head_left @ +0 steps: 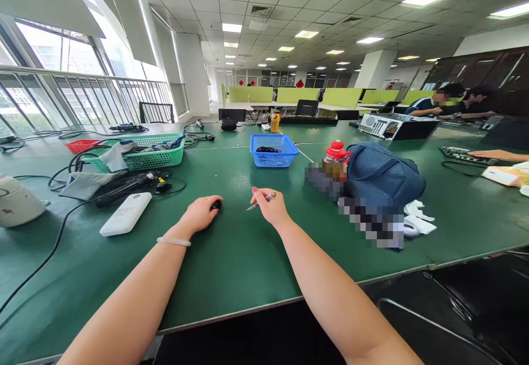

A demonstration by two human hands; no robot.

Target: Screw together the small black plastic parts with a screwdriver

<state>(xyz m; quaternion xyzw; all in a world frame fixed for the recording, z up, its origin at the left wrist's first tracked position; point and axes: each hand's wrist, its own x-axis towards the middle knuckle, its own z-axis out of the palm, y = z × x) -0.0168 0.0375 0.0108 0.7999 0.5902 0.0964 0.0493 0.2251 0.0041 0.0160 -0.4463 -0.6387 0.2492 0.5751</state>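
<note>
My left hand (201, 214) rests on the green tabletop (231, 255), its fingers closed around a small black object (216, 204). Most of that object is hidden by the fingers, and its kind cannot be made out. To the right, my right hand (270, 206) holds a slim pen-like tool (261, 202) in a writing grip. The tool's thin tip points left, toward my left hand, and stays apart from the black object. Beyond both hands stands a blue plastic basket (275, 159) with small dark pieces inside.
At left lie a white power bank (126, 214), cables and a green basket (161, 159) full of stuff. On the right are a blue bag (384, 177), a red-lidded jar (336, 153) and white tissues (419, 221). Farther back lies a computer case (397, 127); people sit at far right.
</note>
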